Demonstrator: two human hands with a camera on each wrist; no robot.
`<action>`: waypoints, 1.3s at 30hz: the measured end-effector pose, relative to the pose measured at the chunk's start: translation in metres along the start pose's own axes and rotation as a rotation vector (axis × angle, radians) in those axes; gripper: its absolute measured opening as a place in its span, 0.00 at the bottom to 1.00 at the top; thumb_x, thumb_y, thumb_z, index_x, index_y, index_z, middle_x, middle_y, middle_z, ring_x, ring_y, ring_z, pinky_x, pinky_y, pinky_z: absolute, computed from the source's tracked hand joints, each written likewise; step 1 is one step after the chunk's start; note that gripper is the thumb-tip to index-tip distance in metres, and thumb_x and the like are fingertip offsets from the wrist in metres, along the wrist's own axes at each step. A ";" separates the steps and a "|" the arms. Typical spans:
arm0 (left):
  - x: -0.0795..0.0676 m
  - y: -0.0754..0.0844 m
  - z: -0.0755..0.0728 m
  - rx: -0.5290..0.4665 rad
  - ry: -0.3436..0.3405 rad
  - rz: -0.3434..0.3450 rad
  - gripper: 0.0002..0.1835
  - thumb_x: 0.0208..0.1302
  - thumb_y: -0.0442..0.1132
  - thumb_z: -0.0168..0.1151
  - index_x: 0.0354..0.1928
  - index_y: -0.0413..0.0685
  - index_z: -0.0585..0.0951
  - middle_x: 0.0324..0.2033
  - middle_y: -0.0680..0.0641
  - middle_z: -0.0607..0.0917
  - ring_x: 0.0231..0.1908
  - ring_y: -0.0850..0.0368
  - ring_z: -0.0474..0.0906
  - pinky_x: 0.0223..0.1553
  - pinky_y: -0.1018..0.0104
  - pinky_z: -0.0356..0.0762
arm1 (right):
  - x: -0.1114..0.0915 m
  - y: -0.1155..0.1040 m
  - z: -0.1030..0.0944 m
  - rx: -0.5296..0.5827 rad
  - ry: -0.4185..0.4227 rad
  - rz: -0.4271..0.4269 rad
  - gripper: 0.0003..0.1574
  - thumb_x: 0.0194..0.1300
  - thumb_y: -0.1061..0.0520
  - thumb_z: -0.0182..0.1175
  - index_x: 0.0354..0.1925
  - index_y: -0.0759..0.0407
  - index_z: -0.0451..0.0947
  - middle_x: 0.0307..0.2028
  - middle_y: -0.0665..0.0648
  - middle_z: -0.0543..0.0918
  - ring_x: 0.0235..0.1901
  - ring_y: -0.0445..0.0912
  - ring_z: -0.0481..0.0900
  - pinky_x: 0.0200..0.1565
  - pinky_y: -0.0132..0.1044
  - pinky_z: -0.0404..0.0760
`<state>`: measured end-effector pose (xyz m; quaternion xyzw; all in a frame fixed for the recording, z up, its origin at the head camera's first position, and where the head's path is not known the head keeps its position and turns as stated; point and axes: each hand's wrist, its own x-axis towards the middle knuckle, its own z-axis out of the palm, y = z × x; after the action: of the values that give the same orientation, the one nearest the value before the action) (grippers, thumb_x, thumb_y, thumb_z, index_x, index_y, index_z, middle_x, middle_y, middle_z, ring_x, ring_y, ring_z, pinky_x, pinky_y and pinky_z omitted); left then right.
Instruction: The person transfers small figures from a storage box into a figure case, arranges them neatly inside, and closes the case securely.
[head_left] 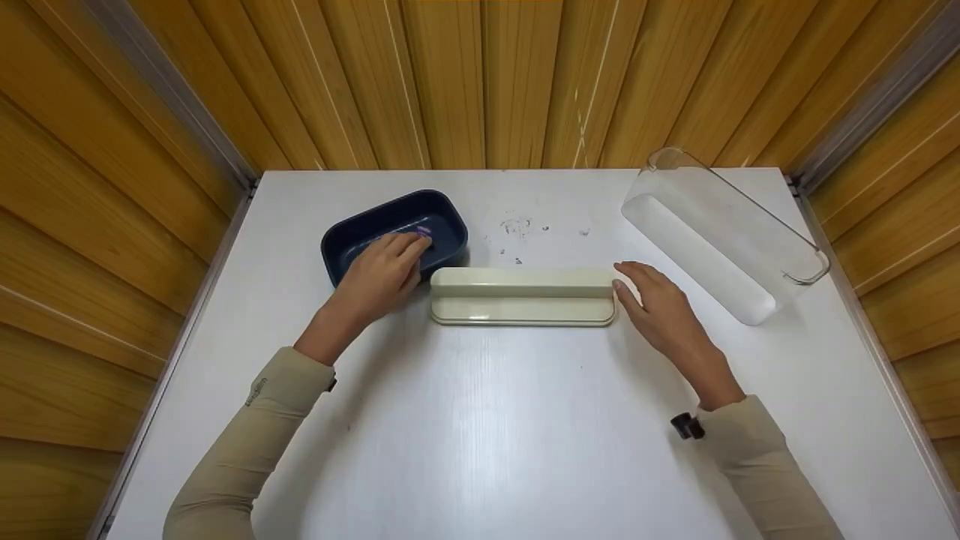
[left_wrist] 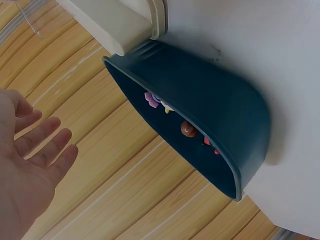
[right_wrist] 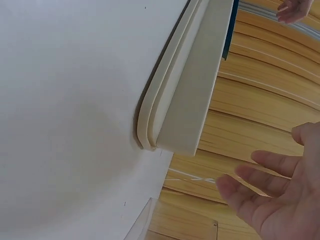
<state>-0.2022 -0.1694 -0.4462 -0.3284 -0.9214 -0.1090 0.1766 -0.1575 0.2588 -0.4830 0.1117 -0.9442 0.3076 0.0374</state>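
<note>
A dark blue bin stands at the back left of the table. In the left wrist view, small coloured pieces lie inside the bin: a purple one, a brown round one and a red one. Over the bin's front side hovers my left hand, its fingers loosely bent with nothing held. A long cream lid with a raised bar lies right of the bin. My right hand is at the lid's right end, fingers apart; the right wrist view shows a gap between them.
A clear long container with a white base stands at the back right, slanting across the table. Dark smudges mark the white table behind the lid. Wood-patterned walls close off the back and sides.
</note>
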 end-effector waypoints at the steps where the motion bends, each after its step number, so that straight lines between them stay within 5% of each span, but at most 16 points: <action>1: 0.001 -0.002 0.001 -0.011 -0.002 -0.017 0.19 0.72 0.32 0.57 0.63 0.40 0.77 0.57 0.40 0.81 0.57 0.42 0.78 0.61 0.49 0.76 | 0.002 0.002 0.002 0.020 0.004 0.024 0.32 0.81 0.44 0.48 0.69 0.65 0.71 0.67 0.69 0.72 0.64 0.66 0.72 0.61 0.61 0.73; 9: 0.006 -0.011 0.004 -0.051 -0.070 -0.153 0.19 0.75 0.37 0.55 0.64 0.43 0.77 0.59 0.41 0.80 0.59 0.43 0.75 0.63 0.49 0.74 | 0.015 0.023 0.018 0.143 -0.003 0.184 0.31 0.80 0.45 0.49 0.67 0.64 0.72 0.65 0.68 0.74 0.60 0.63 0.77 0.58 0.57 0.77; 17: 0.006 -0.013 0.008 -0.056 -0.114 -0.199 0.19 0.76 0.39 0.54 0.65 0.44 0.77 0.59 0.42 0.80 0.58 0.44 0.75 0.62 0.47 0.74 | 0.022 0.030 0.027 0.316 -0.043 0.350 0.37 0.79 0.39 0.48 0.71 0.64 0.68 0.67 0.68 0.72 0.59 0.61 0.79 0.52 0.48 0.83; 25: 0.008 -0.020 0.014 -0.038 -0.102 -0.218 0.19 0.73 0.38 0.57 0.63 0.43 0.78 0.59 0.41 0.80 0.58 0.43 0.76 0.60 0.46 0.76 | 0.035 0.031 0.026 0.496 -0.201 0.616 0.50 0.75 0.28 0.44 0.76 0.63 0.58 0.66 0.68 0.71 0.60 0.58 0.76 0.53 0.43 0.83; 39: 0.006 -0.025 0.019 -0.051 -0.111 -0.251 0.17 0.74 0.38 0.55 0.60 0.42 0.80 0.59 0.41 0.80 0.56 0.41 0.76 0.55 0.45 0.77 | 0.045 0.033 0.022 0.530 -0.290 0.611 0.50 0.70 0.31 0.57 0.74 0.62 0.61 0.66 0.68 0.70 0.60 0.57 0.75 0.52 0.43 0.84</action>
<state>-0.2276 -0.1792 -0.4629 -0.2203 -0.9606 -0.1352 0.1021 -0.2086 0.2634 -0.5140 -0.1250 -0.8177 0.5177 -0.2187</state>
